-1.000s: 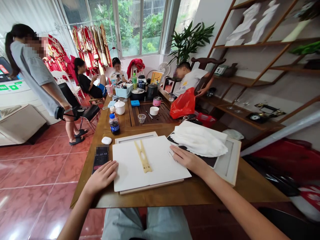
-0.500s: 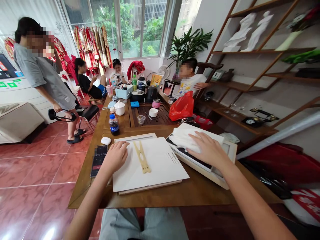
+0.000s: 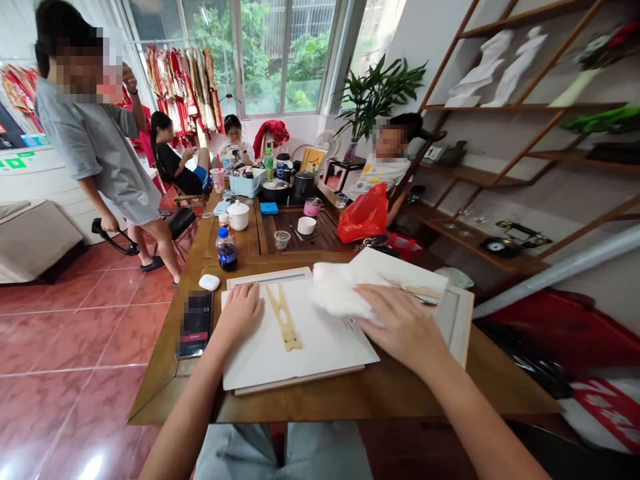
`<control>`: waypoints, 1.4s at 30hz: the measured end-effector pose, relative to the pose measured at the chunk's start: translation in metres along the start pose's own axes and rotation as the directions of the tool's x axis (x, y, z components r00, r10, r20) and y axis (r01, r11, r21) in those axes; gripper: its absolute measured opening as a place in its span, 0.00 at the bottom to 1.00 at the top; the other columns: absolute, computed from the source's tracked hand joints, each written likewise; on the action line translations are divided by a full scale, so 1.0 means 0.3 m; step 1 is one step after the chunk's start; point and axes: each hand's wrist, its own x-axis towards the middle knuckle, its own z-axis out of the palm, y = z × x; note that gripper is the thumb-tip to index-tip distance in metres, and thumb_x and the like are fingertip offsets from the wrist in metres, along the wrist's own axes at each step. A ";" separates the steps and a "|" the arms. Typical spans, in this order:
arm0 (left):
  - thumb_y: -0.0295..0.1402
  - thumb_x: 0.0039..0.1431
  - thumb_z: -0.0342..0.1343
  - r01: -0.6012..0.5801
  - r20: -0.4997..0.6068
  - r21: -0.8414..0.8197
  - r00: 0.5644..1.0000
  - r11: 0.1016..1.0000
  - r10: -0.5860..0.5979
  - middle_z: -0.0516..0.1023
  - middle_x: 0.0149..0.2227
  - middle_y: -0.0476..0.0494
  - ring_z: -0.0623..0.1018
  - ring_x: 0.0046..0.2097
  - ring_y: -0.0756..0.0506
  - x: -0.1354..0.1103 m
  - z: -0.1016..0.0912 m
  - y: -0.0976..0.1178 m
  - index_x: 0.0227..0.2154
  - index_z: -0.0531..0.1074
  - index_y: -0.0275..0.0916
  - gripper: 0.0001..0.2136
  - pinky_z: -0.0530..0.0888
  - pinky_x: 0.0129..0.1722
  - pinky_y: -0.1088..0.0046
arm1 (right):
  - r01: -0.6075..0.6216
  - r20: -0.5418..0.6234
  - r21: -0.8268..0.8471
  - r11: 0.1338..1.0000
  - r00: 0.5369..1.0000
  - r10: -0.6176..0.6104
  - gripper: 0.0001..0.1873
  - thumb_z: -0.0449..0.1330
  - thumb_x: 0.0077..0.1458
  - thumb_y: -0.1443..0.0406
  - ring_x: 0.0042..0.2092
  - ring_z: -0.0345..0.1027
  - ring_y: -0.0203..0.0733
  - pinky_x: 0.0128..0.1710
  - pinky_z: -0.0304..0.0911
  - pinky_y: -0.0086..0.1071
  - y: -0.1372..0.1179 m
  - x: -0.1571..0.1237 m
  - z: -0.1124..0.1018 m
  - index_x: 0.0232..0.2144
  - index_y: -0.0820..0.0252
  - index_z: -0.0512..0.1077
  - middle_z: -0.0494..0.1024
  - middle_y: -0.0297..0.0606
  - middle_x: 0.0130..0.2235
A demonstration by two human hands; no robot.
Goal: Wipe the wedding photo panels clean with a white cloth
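My left hand (image 3: 242, 310) lies on the left edge of a white sheet (image 3: 265, 363), fingers laid flat and holding nothing. The sheet rests on a pale wood-edged board (image 3: 300, 388). On it lies a flat yellowish strip (image 3: 289, 327) with a forked far end and a notched near end. My right hand (image 3: 400, 320) is closed on a soft white wad (image 3: 343, 290), like cotton or cloth, blurred by motion, over the sheet's upper right. Its fingertips are partly hidden. To the right, a second framed board (image 3: 467, 313) carries another white sheet (image 3: 400, 267).
A phone (image 3: 197, 327), a white earbud case (image 3: 209, 282) and a blue-capped bottle (image 3: 227, 250) stand left on the wooden table (image 3: 325, 403). Farther back are a white lidded pot (image 3: 239, 216) and a red plastic bag (image 3: 365, 217). Several people are around the table's far side.
My right hand has carried the white wad left, from the right-hand board to above the sheet. My left hand has moved slightly and lies flatter. The standing person has shifted.
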 end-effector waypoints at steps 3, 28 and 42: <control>0.38 0.72 0.43 -0.005 0.005 -0.008 1.000 1.000 0.005 0.69 0.63 0.34 0.66 0.66 0.37 -0.009 0.008 -0.002 0.64 0.62 0.36 0.22 0.59 0.68 0.54 | 0.059 0.139 0.088 0.994 0.988 -0.071 0.18 0.55 0.62 0.66 0.49 0.73 0.50 0.48 0.62 0.41 -0.128 -0.035 -0.044 0.53 0.59 0.73 0.80 0.46 0.51; 0.39 0.72 0.45 0.005 -0.027 0.054 1.000 0.999 -0.003 0.71 0.60 0.33 0.68 0.63 0.36 -0.012 0.014 0.016 0.62 0.64 0.37 0.21 0.60 0.67 0.53 | -0.203 0.426 0.223 0.953 0.900 0.092 0.34 0.60 0.59 0.52 0.72 0.50 0.61 0.67 0.45 0.64 -0.109 0.079 0.195 0.67 0.43 0.64 0.63 0.36 0.70; 0.38 0.72 0.44 -0.005 -0.015 0.055 1.000 0.998 0.005 0.71 0.60 0.33 0.68 0.63 0.36 -0.010 0.015 0.018 0.62 0.64 0.36 0.21 0.58 0.68 0.51 | -0.158 0.410 0.224 0.962 0.911 0.054 0.37 0.62 0.54 0.57 0.72 0.49 0.60 0.67 0.44 0.62 -0.172 -0.082 0.056 0.67 0.43 0.64 0.61 0.36 0.71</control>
